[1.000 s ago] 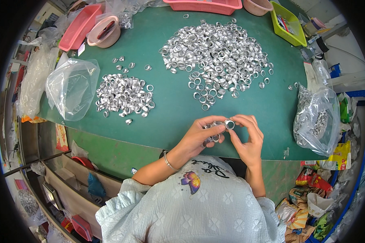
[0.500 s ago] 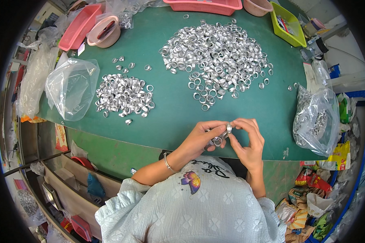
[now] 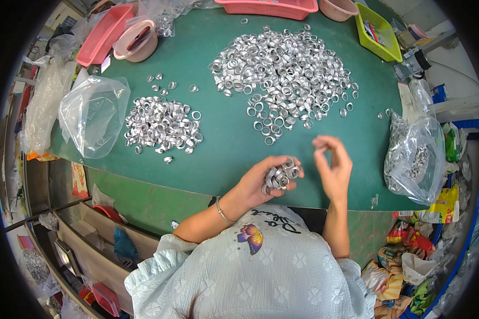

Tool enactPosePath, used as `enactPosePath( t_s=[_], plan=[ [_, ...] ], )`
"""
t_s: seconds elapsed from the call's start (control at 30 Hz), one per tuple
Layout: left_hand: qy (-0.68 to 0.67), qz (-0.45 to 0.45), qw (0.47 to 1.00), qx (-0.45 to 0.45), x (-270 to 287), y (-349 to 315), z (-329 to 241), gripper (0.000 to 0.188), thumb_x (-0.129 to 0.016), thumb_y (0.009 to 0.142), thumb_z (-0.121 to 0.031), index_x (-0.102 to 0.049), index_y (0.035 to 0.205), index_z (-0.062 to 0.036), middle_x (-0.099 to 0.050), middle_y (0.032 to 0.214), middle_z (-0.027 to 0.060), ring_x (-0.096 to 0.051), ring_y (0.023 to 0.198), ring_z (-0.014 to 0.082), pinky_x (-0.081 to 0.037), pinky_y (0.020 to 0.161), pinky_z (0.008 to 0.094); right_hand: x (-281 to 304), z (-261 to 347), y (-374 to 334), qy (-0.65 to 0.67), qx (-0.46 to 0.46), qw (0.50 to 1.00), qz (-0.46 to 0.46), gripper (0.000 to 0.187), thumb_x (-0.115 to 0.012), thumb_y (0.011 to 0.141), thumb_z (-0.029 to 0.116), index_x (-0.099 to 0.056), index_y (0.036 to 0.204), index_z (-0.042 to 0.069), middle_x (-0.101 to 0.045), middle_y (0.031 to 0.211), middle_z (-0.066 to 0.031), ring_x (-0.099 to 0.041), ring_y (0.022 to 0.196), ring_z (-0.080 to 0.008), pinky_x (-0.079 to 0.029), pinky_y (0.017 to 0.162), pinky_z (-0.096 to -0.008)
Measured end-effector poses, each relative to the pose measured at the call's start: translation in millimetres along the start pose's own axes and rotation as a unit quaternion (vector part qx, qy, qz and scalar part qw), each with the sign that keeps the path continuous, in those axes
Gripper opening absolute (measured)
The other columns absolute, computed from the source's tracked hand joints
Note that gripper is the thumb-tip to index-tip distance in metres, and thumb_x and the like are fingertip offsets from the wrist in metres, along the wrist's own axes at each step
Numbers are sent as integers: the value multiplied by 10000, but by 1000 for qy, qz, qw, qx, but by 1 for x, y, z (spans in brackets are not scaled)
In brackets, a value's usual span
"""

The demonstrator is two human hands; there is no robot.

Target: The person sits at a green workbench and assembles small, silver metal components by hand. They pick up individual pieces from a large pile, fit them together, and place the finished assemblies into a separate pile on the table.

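My left hand is closed palm-up around several silver metal rings, which show between the thumb and fingers just above the near table edge. Beside it on the right, my right hand is raised over the table with bent fingers. Its thumb and forefinger tips are blurred but look slightly apart, and I see nothing between them. Beyond the hands a large heap of loose silver rings spreads over the green table. A smaller pile of rings sits to the left, a few strays around it.
Clear plastic bags lie at left; another bag at right holds rings. Along the far side stand pink trays, a pink bowl and a lime-green basket. Packets crowd the shelf at lower right; an open drawer is lower left.
My right hand has left the left hand and moved up and to the right. The left hand has turned, so the rings in its palm now show more.
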State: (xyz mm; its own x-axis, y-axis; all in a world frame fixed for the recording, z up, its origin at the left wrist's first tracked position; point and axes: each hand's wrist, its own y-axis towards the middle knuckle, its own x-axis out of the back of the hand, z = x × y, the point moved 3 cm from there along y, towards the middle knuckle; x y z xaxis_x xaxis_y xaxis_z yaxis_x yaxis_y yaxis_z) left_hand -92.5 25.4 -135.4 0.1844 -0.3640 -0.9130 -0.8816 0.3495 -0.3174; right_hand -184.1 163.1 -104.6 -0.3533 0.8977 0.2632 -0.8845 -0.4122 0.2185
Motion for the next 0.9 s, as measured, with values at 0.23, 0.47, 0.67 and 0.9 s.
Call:
enactPosePath(
  t_s=[0.23, 0.47, 0.67, 0.9],
  plan=[
    [68, -83, 991, -77, 9, -10, -13, 222, -526, 893, -242, -579, 969, -41, -618, 897, 84, -566, 618, 113, -390, 385, 169, -4, -50, 53, -304, 62, 951, -11, 443, -660, 773, 141, -534, 1194, 87, -422, 1299, -158, -392, 1176, -332, -314, 984, -396],
    [451, -369, 747, -320, 33, -90, -121, 163, -623, 841, -207, -676, 907, -68, -637, 801, 11, -539, 598, 35, -352, 451, 159, -9, -62, 42, -324, 34, 944, 47, 460, -663, 773, 145, -520, 1199, 52, -341, 1373, -179, -341, 1236, -361, -282, 1025, -419],
    [600, -470, 354, -542, 66, -149, -211, 148, -665, 767, -77, -661, 900, -12, -641, 837, 112, -614, 775, 204, -462, 707, 280, -16, -62, 40, -329, 33, 943, 32, 459, -665, 755, 90, -516, 1185, 37, -336, 1372, -169, -337, 1234, -363, -282, 1025, -425],
    [687, -494, 236, -478, 111, -147, -209, 144, -674, 749, -130, -669, 880, -72, -586, 943, 80, -535, 922, 260, -419, 816, 358, -16, -58, 40, -330, 29, 943, 34, 443, -646, 766, 76, -510, 1185, 26, -334, 1373, -171, -339, 1238, -355, -283, 1028, -417]
  ],
)
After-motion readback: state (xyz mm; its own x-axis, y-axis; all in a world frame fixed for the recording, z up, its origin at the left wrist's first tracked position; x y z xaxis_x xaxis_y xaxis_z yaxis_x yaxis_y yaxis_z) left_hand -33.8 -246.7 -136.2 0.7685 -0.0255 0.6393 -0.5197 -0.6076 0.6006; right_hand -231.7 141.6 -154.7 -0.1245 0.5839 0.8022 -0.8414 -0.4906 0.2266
